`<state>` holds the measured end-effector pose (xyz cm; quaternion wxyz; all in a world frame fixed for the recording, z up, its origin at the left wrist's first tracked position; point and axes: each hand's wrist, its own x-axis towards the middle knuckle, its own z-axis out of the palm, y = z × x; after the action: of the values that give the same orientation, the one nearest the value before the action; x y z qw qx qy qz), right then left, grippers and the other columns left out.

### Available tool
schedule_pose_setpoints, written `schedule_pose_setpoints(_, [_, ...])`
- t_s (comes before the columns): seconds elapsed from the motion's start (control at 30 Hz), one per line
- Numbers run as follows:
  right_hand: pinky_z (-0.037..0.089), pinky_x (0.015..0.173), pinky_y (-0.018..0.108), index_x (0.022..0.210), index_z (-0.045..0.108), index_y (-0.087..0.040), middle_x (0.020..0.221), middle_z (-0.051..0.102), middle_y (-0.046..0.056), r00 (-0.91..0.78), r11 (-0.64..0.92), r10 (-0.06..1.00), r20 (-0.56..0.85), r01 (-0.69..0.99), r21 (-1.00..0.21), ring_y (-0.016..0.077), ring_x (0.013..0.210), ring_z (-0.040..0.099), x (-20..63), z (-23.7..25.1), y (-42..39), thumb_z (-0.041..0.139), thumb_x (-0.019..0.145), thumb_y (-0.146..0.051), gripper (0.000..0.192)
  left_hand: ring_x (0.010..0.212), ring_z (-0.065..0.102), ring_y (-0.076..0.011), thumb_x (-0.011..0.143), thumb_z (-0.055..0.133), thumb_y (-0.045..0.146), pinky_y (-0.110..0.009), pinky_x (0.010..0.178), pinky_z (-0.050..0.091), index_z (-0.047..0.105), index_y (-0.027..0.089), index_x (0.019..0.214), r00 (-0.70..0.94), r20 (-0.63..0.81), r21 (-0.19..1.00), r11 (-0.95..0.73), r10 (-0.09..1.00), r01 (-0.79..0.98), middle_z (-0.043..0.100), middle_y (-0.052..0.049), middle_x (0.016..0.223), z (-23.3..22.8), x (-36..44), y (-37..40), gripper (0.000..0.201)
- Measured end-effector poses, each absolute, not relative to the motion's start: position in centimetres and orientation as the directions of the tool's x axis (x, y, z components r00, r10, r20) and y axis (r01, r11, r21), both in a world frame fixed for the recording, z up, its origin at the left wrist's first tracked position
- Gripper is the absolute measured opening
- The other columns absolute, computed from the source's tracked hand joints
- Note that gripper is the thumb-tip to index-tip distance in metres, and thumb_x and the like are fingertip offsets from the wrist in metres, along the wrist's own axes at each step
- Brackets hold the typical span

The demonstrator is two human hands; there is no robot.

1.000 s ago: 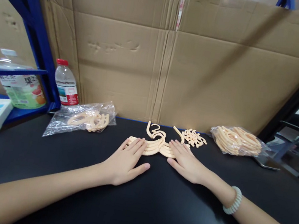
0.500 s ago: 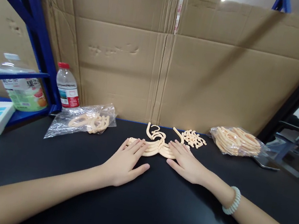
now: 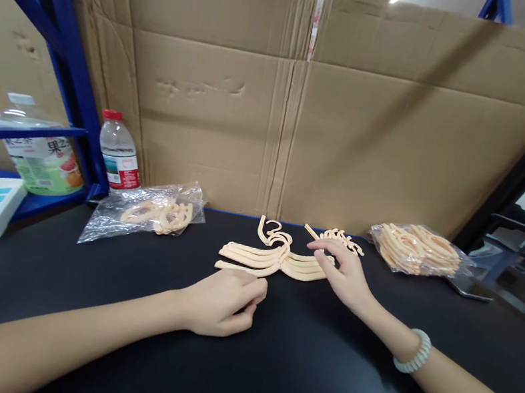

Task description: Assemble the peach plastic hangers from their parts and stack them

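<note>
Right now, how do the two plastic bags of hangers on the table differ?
The left bag lies flat and loose, mostly slack film, with few hangers inside; the right bag is packed full and bulges. The left bag sits near the water bottle; the right bag lies beyond the right hand. Both are clear and hold beige hangers.

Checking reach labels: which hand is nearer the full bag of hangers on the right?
Right. The right hand is beside the loose hangers, nearer the full bag of hangers; the left hand is farther away.

Cardboard wall (image 3: 299, 101), blue racking (image 3: 60, 46), black tabletop (image 3: 294, 365)
</note>
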<state>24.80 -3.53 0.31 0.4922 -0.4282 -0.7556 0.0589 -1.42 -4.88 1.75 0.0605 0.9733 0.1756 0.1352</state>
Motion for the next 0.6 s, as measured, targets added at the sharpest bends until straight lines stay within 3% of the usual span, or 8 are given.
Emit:
schedule_pose_setpoints(0.13, [0.048, 0.078, 0.036, 0.08, 0.068, -0.018, 0.083, 0.067, 0.006, 0.129, 0.516, 0.815, 0.565, 0.282, -0.809, 0.0203, 0.08, 0.061, 25.3, 0.6, -3.1, 0.057, 0.08, -0.035, 0.02, 0.057, 0.041, -0.0156, 0.069, 0.039, 0.01, -0.026, 0.055, 0.033, 0.031, 0.021, 0.075, 0.92, 0.179, 0.146, -0.934, 0.348, 0.325, 0.049, 0.0, 0.068, 2.0, -1.5, -4.7, 0.016])
schedule_pose_setpoints(0.27, [0.045, 0.059, 0.027, 0.073, 0.068, -0.015, 0.066, 0.06, 0.003, 0.181, 0.401, 0.897, 0.402, 0.041, -0.915, 0.0134, 0.059, 0.054, 25.7, 0.7, -2.9, 0.062, 0.072, -0.034, 0.019, 0.057, 0.04, -0.0168, 0.067, 0.038, 0.011, -0.027, 0.056, 0.034, 0.028, 0.022, 0.077, 0.931, 0.164, 0.146, -0.941, 0.327, 0.305, 0.047, 0.0, 0.067, 2.0, -1.6, -4.6, 0.017])
schedule_pose_setpoints(0.37, [0.036, 0.048, 0.023, 0.071, 0.067, -0.015, 0.055, 0.054, 0.0, 0.073, 0.377, 0.923, 0.377, 0.023, -0.926, 0.01, 0.05, 0.046, 25.5, 1.0, -3.2, 0.061, 0.073, -0.032, 0.018, 0.059, 0.041, -0.0172, 0.067, 0.038, 0.012, -0.028, 0.057, 0.035, 0.028, 0.022, 0.078, 0.934, 0.159, 0.148, -0.943, 0.321, 0.299, 0.047, 0.0, 0.069, 2.0, -1.7, -4.6, 0.017])
schedule_pose_setpoints(0.47, [0.03, 0.043, 0.021, 0.074, 0.066, -0.015, 0.05, 0.049, -0.003, -0.18, 0.403, 0.909, 0.377, 0.138, -0.905, 0.0085, 0.045, 0.041, 25.0, 1.6, -4.2, 0.057, 0.078, -0.029, 0.017, 0.061, 0.042, -0.0175, 0.068, 0.038, 0.012, -0.028, 0.058, 0.035, 0.028, 0.022, 0.078, 0.936, 0.158, 0.154, -0.944, 0.315, 0.292, 0.047, 0.0, 0.071, 1.9, -1.8, -4.5, 0.017])
schedule_pose_setpoints(0.6, [0.034, 0.047, 0.019, 0.077, 0.067, -0.013, 0.057, 0.055, -0.001, -0.569, 0.425, 0.805, 0.168, 0.356, -0.833, 0.008, 0.048, 0.047, 23.9, 2.3, -5.8, 0.054, 0.078, -0.021, 0.015, 0.06, 0.041, -0.0171, 0.065, 0.038, 0.008, -0.027, 0.058, 0.034, 0.028, 0.022, 0.077, 0.932, 0.159, 0.16, -0.94, 0.326, 0.301, 0.047, 0.0, 0.07, 1.9, -1.8, -4.5, 0.021])
